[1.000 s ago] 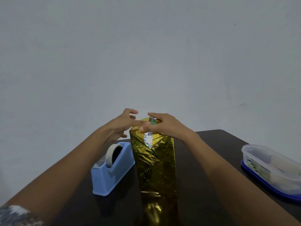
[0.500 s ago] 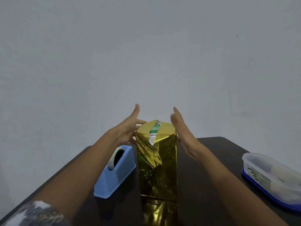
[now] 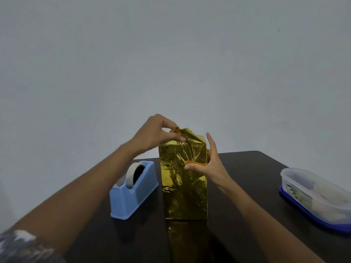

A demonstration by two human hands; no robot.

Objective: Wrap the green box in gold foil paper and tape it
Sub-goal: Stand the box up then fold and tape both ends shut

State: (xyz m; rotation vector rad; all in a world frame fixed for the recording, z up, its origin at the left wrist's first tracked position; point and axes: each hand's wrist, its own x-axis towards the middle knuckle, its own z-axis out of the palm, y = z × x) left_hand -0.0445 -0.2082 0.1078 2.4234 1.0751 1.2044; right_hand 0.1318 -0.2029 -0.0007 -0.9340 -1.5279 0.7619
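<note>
The box stands upright on the dark table (image 3: 247,168), wrapped all over in crinkled gold foil (image 3: 183,186); no green shows. My left hand (image 3: 153,132) pinches a raised foil flap at the box's top left corner. My right hand (image 3: 210,164) is on the right side of the box, thumb pressing on the near face, the other fingers straight along the far side. A blue tape dispenser (image 3: 133,190) with a white roll sits just left of the box.
A clear plastic container (image 3: 313,194) on a blue lid lies at the table's right edge. A plain grey wall stands behind the table. The table's far edge is just behind the box.
Both hands had drawn apart from the taped top with fingers straight. Now the box shows a plain foil face, my left hand pinches the top flap and my right hand holds the side.
</note>
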